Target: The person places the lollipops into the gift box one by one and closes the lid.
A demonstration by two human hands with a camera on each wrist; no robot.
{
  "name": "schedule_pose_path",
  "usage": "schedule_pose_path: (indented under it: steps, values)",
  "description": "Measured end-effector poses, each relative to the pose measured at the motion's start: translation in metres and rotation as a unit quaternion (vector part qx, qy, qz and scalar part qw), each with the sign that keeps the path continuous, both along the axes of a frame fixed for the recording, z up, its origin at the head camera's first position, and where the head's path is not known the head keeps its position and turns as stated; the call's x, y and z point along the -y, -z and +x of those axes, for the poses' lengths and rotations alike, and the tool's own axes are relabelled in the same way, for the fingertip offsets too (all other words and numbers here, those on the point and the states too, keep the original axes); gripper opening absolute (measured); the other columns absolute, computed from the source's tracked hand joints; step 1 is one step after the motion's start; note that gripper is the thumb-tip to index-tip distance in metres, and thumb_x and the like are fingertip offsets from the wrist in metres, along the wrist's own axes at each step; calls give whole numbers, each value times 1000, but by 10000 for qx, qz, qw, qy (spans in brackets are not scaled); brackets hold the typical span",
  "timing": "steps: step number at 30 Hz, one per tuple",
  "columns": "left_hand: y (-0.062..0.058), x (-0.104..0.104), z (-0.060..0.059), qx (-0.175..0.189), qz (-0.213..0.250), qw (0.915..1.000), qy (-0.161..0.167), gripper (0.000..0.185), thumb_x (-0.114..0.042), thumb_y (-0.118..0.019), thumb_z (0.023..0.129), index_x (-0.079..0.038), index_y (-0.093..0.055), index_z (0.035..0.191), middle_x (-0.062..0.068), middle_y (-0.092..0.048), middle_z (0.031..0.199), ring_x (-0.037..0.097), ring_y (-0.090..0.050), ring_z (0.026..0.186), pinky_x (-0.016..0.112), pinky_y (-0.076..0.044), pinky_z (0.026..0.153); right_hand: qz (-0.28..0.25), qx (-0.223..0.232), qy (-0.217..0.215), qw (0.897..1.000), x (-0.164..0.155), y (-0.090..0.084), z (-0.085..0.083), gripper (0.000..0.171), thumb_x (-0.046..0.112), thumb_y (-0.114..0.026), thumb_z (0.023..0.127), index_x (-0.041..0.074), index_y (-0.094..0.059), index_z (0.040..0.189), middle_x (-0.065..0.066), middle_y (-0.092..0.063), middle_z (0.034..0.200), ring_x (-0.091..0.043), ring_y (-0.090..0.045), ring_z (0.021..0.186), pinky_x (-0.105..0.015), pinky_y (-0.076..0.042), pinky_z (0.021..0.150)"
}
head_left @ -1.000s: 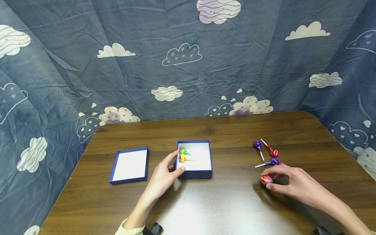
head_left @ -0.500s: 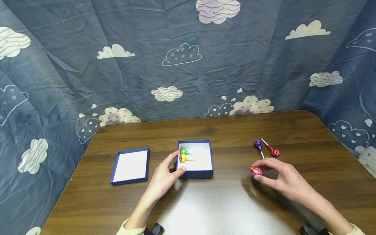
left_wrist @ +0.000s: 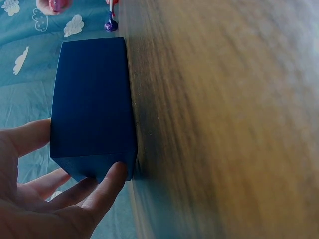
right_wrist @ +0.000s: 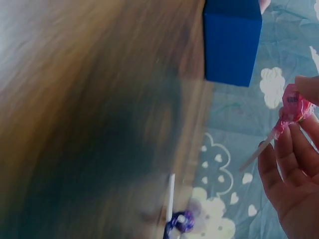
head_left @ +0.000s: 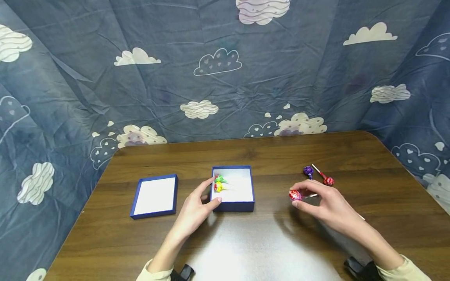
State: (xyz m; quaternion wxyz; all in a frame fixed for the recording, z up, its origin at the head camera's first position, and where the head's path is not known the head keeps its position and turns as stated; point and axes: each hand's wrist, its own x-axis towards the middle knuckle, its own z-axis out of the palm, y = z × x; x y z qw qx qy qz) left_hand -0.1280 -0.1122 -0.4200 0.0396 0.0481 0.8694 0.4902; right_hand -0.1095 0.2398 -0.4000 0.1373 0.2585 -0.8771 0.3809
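The table (head_left: 274, 156) stands before the curtain (head_left: 158, 93). On it, the lid (head_left: 154, 196) lies left of the box (head_left: 242, 187). Two lollipops (head_left: 218, 187) lie in the box's left half. The left hand (head_left: 194, 208) touches its left side. Right of it, the right hand (head_left: 327, 201) holds another lollipop (head_left: 295, 195); loose ones (head_left: 328, 181) lie beyond.
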Motion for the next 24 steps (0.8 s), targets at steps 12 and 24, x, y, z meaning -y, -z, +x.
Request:
schedule_pose_path:
  steps: [12, 24]
  values:
    - [-1, -1, 0, -5, 14, 10000, 5, 63, -32, -73, 88, -23, -49, 145, 10, -47, 146, 36, -57, 117, 52, -49, 88, -177, 610, -415, 9971, 25, -6, -6, 27, 17, -76, 88, 26, -66, 112, 14, -65, 102, -10, -59, 88, -23, -46, 77]
    - [0, 1, 0, -9, 82, 10000, 11, 63, -33, -73, 88, -25, -49, 145, 10, -48, 146, 36, -56, 117, 50, -50, 86, -520, 452, -924, 9933, 47, -15, -18, 29, 12, -72, 91, 26, -64, 115, 12, -65, 102, -9, -60, 96, -26, -47, 83]
